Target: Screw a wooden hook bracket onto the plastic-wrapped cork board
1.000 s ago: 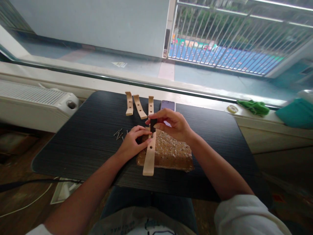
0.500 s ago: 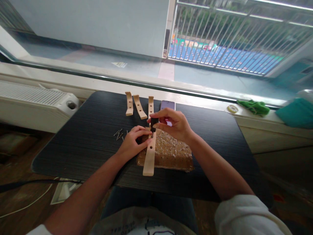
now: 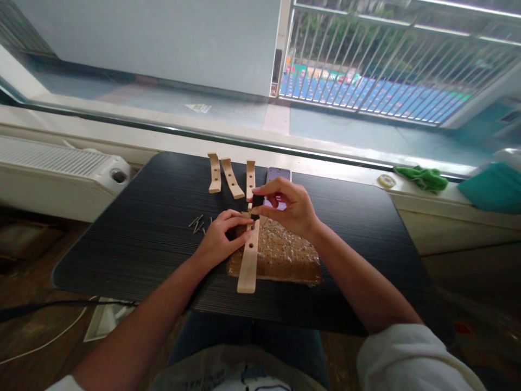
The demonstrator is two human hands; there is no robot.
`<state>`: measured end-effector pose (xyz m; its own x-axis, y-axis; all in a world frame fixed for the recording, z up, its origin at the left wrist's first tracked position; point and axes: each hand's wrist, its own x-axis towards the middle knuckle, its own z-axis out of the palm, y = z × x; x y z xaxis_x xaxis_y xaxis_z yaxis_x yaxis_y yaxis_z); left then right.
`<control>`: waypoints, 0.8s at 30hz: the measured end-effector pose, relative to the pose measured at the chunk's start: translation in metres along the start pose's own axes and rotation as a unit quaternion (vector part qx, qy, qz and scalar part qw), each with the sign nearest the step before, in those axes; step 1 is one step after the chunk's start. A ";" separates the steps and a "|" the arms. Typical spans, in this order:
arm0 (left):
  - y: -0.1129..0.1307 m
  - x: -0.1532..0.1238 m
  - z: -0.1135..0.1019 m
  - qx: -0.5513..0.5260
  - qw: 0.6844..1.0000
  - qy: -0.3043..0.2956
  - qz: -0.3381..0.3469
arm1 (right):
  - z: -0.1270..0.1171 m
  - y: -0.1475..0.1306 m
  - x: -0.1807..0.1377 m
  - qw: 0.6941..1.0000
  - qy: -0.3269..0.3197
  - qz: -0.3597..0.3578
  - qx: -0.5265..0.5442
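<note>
A pale wooden slat with holes lies lengthwise on a brown bubble-wrap pad on the dark table. My left hand has its fingers curled and pinched at the slat's far end; what they pinch is too small to make out. My right hand hovers just above that same end, closed on a small black tool that points down at the slat.
Three more wooden slats lie at the table's far edge beside a phone. Several loose nails or screws lie left of my left hand. A radiator stands at left; a tape roll and green cloth rest on the sill.
My right hand has lifted the black tool slightly up and away from the slat. The left hand and the slat have stayed in place.
</note>
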<state>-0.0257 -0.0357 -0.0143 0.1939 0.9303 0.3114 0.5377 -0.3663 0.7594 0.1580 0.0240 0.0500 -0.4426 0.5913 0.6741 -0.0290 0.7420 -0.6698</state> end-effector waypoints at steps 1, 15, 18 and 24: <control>0.000 0.000 0.000 0.001 1.000 0.001 -0.001 | 0.001 0.000 0.000 1.000 0.001 -0.005 -0.004; -0.002 -0.001 0.001 -0.003 1.000 0.000 0.000 | 0.003 0.001 0.000 0.998 0.026 -0.039 -0.029; -0.002 -0.001 0.001 -0.003 1.000 0.002 0.002 | 0.004 0.001 0.000 0.998 0.029 -0.035 -0.043; -0.002 -0.001 0.001 -0.009 1.000 0.003 0.009 | 0.006 0.001 0.000 0.997 0.048 -0.026 -0.060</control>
<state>-0.0264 -0.0361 -0.0171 0.1978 0.9237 0.3282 0.5195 -0.3827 0.7640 0.1529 0.0230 0.0470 -0.3546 0.5750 0.7373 0.0597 0.8009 -0.5958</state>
